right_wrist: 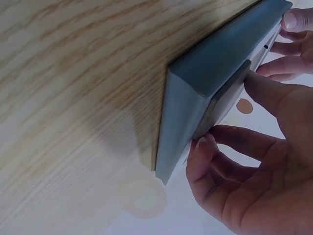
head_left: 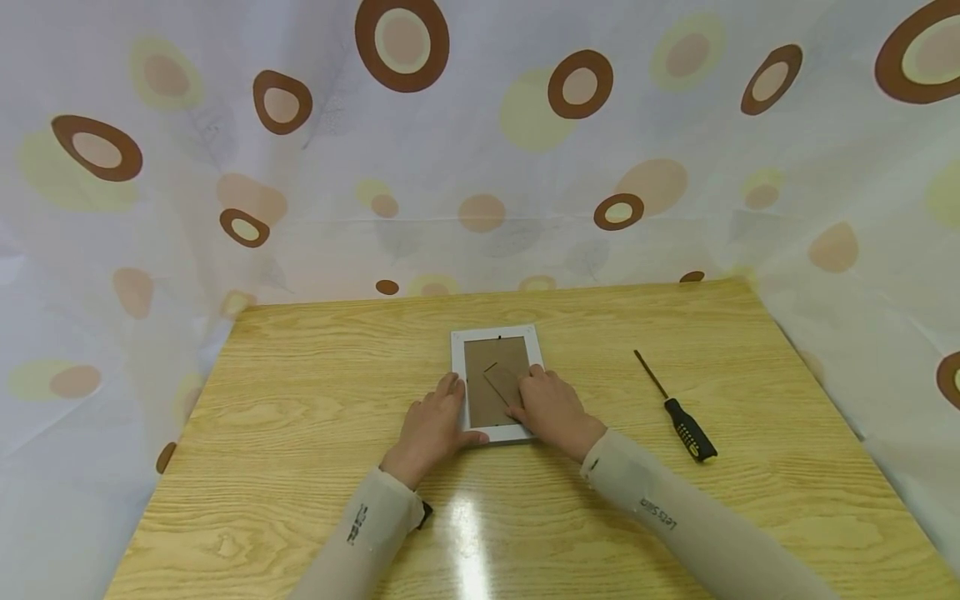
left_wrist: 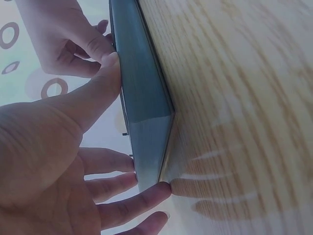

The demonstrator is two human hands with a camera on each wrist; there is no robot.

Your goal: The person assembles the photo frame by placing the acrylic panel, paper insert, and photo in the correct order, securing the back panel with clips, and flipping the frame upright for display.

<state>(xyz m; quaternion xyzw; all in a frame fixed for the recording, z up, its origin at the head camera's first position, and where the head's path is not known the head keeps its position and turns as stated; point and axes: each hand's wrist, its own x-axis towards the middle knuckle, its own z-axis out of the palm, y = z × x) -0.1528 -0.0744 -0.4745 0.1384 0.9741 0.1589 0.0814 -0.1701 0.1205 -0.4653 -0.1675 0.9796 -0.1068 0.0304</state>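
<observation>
A white picture frame point(head_left: 458, 358) lies face down on the wooden table, its brown backing board point(head_left: 480, 408) facing up. On that board is a flap-like stand point(head_left: 504, 379). My left hand point(head_left: 431, 425) holds the frame's near left corner. In the left wrist view its thumb point(left_wrist: 100, 88) rests along the near edge, with the fingers at the left side. My right hand point(head_left: 555, 408) is over the near right part of the frame. In the right wrist view its thumb and fingers pinch the stand point(right_wrist: 225, 95) from both sides, its edge raised above the frame.
A screwdriver point(head_left: 686, 429) with a black and yellow handle lies to the right of the frame, shaft pointing away. The wooden table point(head_left: 315, 375) meets a white patterned cloth point(head_left: 480, 167) at the back and sides.
</observation>
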